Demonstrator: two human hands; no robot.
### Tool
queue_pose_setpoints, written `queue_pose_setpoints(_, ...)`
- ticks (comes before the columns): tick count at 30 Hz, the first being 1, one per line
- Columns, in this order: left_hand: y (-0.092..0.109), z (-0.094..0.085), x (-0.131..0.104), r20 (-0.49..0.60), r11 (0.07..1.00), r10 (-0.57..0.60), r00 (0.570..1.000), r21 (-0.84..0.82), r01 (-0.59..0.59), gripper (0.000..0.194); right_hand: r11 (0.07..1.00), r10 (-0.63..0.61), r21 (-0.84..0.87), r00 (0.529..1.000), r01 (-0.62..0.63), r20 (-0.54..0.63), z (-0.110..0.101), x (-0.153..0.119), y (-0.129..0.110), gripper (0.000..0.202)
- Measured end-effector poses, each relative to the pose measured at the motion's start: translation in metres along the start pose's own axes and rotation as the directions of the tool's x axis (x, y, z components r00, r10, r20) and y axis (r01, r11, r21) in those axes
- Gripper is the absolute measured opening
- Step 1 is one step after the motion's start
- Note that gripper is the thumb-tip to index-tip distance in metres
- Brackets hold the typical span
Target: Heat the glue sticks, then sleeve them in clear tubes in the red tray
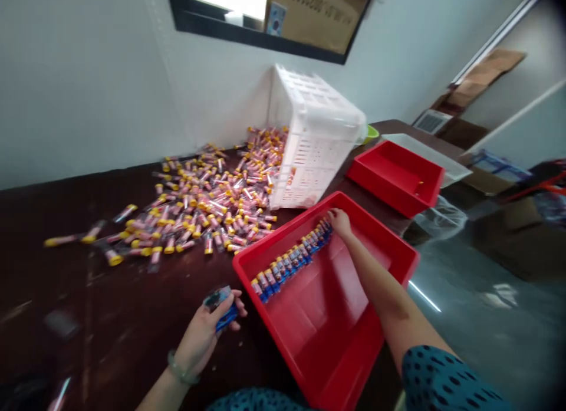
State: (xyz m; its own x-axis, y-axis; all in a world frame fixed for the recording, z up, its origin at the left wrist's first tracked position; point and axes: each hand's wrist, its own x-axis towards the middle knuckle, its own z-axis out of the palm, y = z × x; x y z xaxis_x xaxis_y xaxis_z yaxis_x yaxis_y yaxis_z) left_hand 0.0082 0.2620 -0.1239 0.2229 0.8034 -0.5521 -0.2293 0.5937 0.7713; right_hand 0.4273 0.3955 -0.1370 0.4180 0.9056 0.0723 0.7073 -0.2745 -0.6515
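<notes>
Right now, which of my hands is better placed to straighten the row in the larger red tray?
Probably your right hand: it's at the far end of the yellow-capped tubes inside the tray. Your left hand is outside, holding blue pieces.

Pale wall (88,75) — dark-framed window (260,40)

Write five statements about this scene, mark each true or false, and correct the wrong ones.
1. The right hand is at one end of the row of tubes in the large tray. True.
2. The left hand is outside the large tray. True.
3. The left hand is empty. False: it holds a blue item, partly hidden by the fingers.
4. Loose tubes are heaped at the mouth of the white crate. True.
5. The white crate stands upright. False: it lies on its side.
</notes>
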Motion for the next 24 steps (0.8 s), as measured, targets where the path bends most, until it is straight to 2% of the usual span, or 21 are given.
queue_pose_setpoints(2,-0.001,-0.005,0.003,-0.018,0.999,0.031,0.999,-0.004,-0.031,0.038,0.990,-0.134,0.034,0.991,0.134,0.000,0.017,-0.004,-0.034,0.040)
queue_pose_setpoints(4,0.000,-0.006,0.007,-0.024,0.999,0.044,0.999,-0.025,-0.044,0.039,0.955,-0.289,0.091,0.953,0.282,0.091,0.051,-0.016,-0.079,0.040)
queue_pose_setpoints(5,0.001,-0.005,0.009,-0.017,0.998,0.048,0.999,-0.049,-0.049,0.040,0.933,-0.357,0.112,0.918,0.342,0.174,0.072,-0.025,-0.103,0.035)
queue_pose_setpoints(6,0.002,-0.004,0.012,-0.007,0.996,0.049,0.999,-0.080,-0.050,0.042,0.907,-0.422,0.131,0.861,0.401,0.283,0.095,-0.034,-0.127,0.030)
queue_pose_setpoints(7,0.003,-0.004,0.014,0.001,0.993,0.049,0.999,-0.112,-0.048,0.042,0.862,-0.478,0.071,0.758,0.502,0.445,0.117,-0.044,-0.150,0.027)
queue_pose_setpoints(8,0.004,-0.004,0.015,0.003,0.989,0.049,0.999,-0.137,-0.048,0.041,0.821,-0.482,0.005,0.687,0.571,0.544,0.138,-0.054,-0.169,0.023)
queue_pose_setpoints(9,0.005,-0.005,0.015,-0.004,0.987,0.054,0.999,-0.149,-0.054,0.039,0.805,-0.472,-0.019,0.660,0.593,0.584,0.156,-0.062,-0.186,0.020)
queue_pose_setpoints(10,0.005,-0.007,0.015,-0.024,0.987,0.065,0.998,-0.145,-0.068,0.037,0.791,-0.460,-0.044,0.640,0.610,0.615,0.171,-0.067,-0.199,0.017)
queue_pose_setpoints(12,0.006,-0.015,0.013,-0.078,0.987,0.105,0.991,-0.111,-0.113,0.035,0.799,-0.452,-0.035,0.638,0.601,0.623,0.186,-0.072,-0.214,0.017)
queue_pose_setpoints(15,0.006,-0.032,0.008,-0.128,0.982,0.150,0.980,-0.096,-0.163,0.038,0.804,-0.484,0.063,0.590,0.591,0.646,0.182,-0.068,-0.218,0.025)
queue_pose_setpoints(17,0.006,-0.041,0.006,-0.135,0.980,0.152,0.979,-0.111,-0.167,0.039,0.794,-0.561,0.237,0.526,0.560,0.639,0.169,-0.067,-0.214,0.031)
queue_pose_setpoints(18,0.005,-0.044,0.007,-0.138,0.979,0.154,0.978,-0.112,-0.170,0.039,0.775,-0.613,0.335,0.510,0.536,0.603,0.161,-0.070,-0.211,0.031)
queue_pose_setpoints(20,0.004,-0.045,0.009,-0.156,0.977,0.170,0.973,-0.103,-0.187,0.039,0.708,-0.707,0.487,0.523,0.512,0.477,0.145,-0.084,-0.205,0.024)
queue_pose_setpoints(22,0.003,-0.040,0.013,-0.175,0.971,0.200,0.964,-0.095,-0.218,0.038,0.644,-0.760,0.537,0.533,0.544,0.372,0.130,-0.105,-0.200,0.014)
queue_pose_setpoints(24,0.003,-0.032,0.015,-0.173,0.963,0.235,0.957,-0.096,-0.254,0.036,0.597,-0.800,0.557,0.476,0.577,0.365,0.119,-0.129,-0.197,0.011)
